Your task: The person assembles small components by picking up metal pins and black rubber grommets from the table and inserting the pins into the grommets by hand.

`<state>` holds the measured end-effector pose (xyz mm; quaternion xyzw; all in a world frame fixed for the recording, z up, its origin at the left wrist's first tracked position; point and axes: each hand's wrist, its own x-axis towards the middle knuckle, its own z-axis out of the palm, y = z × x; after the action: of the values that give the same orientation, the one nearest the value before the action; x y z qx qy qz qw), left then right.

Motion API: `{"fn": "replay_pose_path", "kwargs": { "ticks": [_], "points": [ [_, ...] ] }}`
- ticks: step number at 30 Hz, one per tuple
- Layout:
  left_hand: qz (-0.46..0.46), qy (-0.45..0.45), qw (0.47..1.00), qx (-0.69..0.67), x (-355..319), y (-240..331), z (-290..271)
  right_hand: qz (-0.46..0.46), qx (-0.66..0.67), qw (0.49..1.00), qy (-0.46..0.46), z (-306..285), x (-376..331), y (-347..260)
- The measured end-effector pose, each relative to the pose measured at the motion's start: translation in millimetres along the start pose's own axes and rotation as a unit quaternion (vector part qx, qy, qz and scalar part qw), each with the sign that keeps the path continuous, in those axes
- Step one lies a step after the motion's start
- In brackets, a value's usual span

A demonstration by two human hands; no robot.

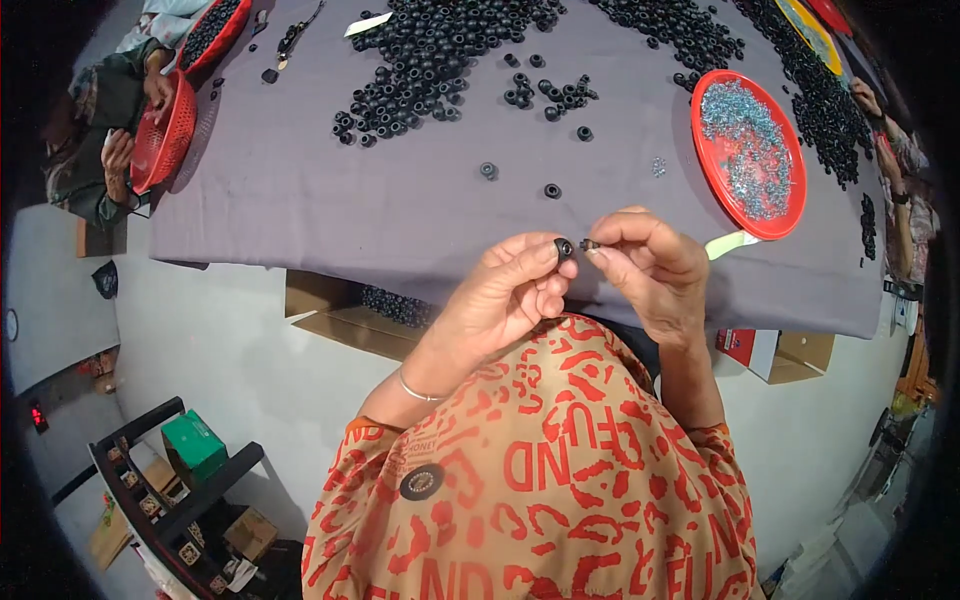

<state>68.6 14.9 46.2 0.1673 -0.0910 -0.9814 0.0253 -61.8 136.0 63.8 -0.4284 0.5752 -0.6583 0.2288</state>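
Even, soft light is falling across the grey table cloth [300, 190], leaving only faint shadows under the hands. The red tray [790, 215] is showing mild glare on its rim. The fisheye lens is bending the table's straight edge into a curve, and 4 dark corners are vignetting the view. The centre is staying sharp, while the rims are blurring and dimming.

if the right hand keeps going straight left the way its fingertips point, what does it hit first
Most likely the black ring pinched in the left hand. The right hand holds a small dark piece aimed at that ring, with only a narrow gap between them. Depth is hard to judge, but they look level.
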Motion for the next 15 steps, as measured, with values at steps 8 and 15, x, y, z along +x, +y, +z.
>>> {"fn": "replay_pose_path", "kwargs": {
  "ticks": [8, 15],
  "points": [
    [-0.005, -0.028, 1.0, 0.012, -1, 0, -2, -0.057, -0.159, 0.985, 0.022, 8, 4, -21],
    [0.0, -0.03, 0.999, 0.017, -2, -2, -3, -0.131, -0.192, 0.973, -0.003, 9, 4, -12]
  ]
}}
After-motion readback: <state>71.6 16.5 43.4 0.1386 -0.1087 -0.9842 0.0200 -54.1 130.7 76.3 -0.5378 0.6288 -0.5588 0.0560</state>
